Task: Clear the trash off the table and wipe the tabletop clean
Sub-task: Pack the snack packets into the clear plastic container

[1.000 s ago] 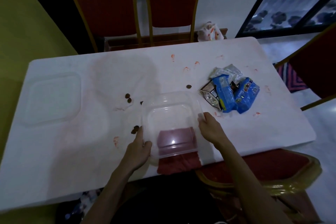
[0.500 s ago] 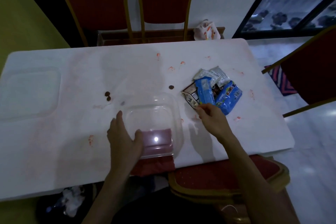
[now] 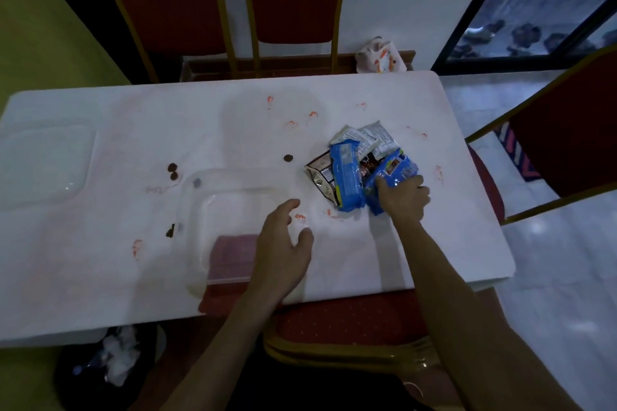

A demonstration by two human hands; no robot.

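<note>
Table (image 3: 100, 277) edge is the hazard: the clear container (image 3: 200, 210) sits near it, and the left hand (image 3: 283, 250), fingers loose over the container's right rim, could nudge it off. Right of the container, the right hand (image 3: 404, 198) clutches a blue wrapper (image 3: 392, 172).

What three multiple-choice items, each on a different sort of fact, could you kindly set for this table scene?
1. Where does the clear lid lie?
A) at the left end of the table
B) on a chair seat
C) on the floor

2. What colour is the wrapper that the right hand grips?
A) green
B) blue
C) yellow

3. How is the left hand?
A) clenched in a fist
B) gripping a cloth
C) open, holding nothing

1 A: it lies flat by the left edge.
2 B: the fingers curl round a blue wrapper.
3 C: its fingers are spread and empty.
</note>
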